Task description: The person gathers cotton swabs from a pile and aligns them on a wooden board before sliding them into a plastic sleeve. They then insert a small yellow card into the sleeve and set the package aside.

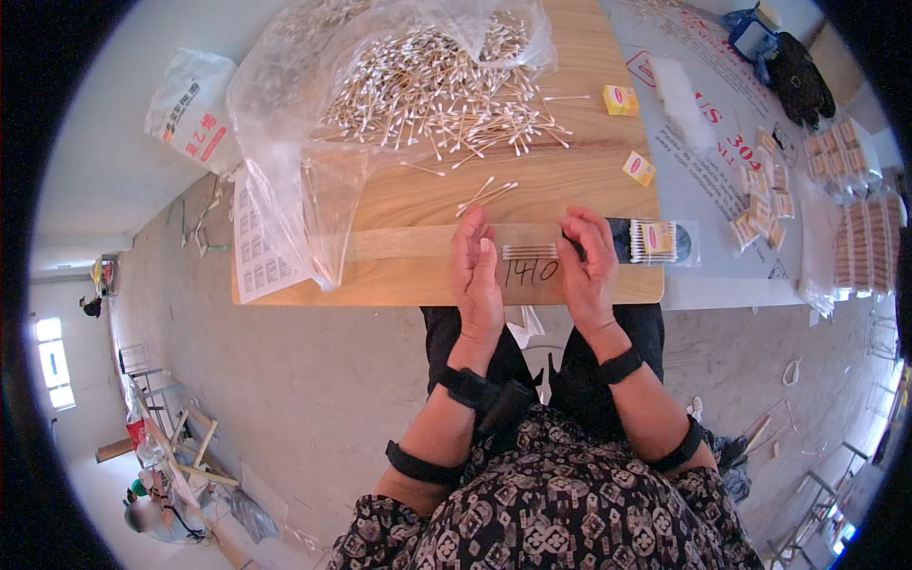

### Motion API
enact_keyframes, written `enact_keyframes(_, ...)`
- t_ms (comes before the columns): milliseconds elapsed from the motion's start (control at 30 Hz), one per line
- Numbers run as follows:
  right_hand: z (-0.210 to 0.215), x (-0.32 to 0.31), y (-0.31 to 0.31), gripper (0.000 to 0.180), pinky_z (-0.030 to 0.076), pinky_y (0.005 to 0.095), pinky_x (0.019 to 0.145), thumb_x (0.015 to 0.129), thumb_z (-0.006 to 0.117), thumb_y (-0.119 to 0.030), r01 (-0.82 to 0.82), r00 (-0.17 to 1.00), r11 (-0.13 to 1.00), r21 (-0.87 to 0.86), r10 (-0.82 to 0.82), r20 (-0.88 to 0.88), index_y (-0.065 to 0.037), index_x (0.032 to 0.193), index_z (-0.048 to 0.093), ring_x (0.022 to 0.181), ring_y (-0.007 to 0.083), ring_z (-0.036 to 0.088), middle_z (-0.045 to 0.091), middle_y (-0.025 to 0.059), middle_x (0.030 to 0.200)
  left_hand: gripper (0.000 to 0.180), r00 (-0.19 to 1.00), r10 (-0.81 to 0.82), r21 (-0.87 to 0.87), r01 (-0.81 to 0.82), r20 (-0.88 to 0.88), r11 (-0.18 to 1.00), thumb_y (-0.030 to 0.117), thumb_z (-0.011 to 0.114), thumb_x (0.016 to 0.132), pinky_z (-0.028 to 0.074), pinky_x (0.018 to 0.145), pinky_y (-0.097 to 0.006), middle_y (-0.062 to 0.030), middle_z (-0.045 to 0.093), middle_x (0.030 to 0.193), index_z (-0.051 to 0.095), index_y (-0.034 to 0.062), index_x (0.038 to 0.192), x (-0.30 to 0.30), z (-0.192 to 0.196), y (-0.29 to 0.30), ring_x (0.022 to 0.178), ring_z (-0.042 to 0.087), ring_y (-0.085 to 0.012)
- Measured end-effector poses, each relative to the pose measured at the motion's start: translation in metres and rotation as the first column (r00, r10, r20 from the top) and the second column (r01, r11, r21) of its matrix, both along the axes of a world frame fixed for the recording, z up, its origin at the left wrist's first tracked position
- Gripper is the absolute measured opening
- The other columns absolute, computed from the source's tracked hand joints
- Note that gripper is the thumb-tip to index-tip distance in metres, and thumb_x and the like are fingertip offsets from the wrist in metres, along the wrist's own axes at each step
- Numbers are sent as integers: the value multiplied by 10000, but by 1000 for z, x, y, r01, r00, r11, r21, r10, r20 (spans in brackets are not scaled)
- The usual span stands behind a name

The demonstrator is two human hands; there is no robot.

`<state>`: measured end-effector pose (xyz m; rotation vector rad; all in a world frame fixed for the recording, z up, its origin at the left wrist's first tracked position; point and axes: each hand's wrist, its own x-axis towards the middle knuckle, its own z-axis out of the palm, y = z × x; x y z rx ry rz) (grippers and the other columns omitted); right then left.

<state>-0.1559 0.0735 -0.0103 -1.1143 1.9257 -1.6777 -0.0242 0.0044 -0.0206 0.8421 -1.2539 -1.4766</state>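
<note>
A short, neat row of cotton swabs (528, 252) lies on a clear plastic strip (408, 245) near the table's front edge, over handwriting on the wood. My left hand (476, 275) stands on edge at the row's left end, fingers extended and holding nothing. At the right end, my right hand (590, 271) is cupped with fingers slightly bent and the thumb close to the swab tips; whether it touches them I cannot tell. Just right of it sits a pack of cotton swabs (654, 241) with a yellow label. A few loose swabs (486, 195) lie beyond my left fingers.
A large heap of cotton swabs (446, 95) spills from a clear plastic bag (275, 114) across the wooden table (579, 161). Small yellow cards or boxes (620, 100) lie at its right. Finished-looking swab packs (760, 204) cover the grey sheet (703, 180). Another person (157, 508) is at far lower left.
</note>
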Motion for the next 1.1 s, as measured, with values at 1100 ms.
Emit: enact_keyframes(1100, 3, -9, 2, 168, 500, 422, 784, 758, 701, -55, -207, 879, 974, 91, 226, -420, -38, 911, 635, 900, 326, 568, 559, 117, 938, 232, 457, 349, -499, 262, 818, 826, 125, 777, 691, 464, 850, -446, -128, 607, 914, 665, 56, 882, 1, 33, -89, 947, 570, -345)
